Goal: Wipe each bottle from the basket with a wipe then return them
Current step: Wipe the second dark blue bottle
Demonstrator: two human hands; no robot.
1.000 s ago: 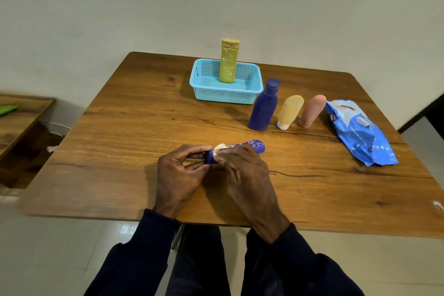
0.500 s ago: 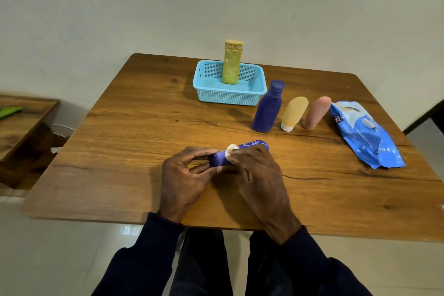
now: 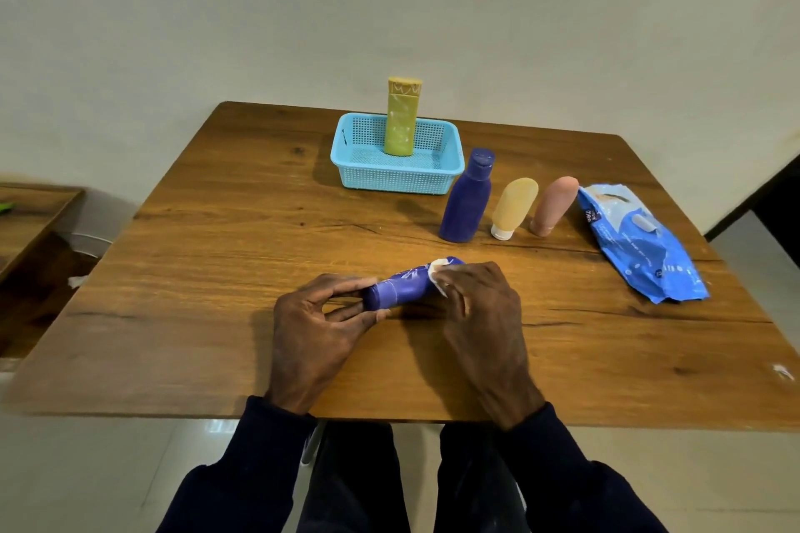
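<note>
left hand [image 3: 320, 325]: grips blue tube [image 3: 402, 288] cap end | right hand [image 3: 476, 307]: presses white wipe [image 3: 437, 276] on tube | tube: above surface [image 3: 216, 273]

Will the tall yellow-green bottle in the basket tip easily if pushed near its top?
Probably: the yellow-green bottle stands upright, tall and narrow, well above the basket rim. Once down, its flattish sides would likely resist rolling.

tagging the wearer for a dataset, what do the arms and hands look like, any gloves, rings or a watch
Both hands are bare: no gloves on the left hand or the right hand, and no ring or watch shows. The left sleeve and the right sleeve are long, dark navy, plain fabric reaching the wrists, with no markings visible.
</note>
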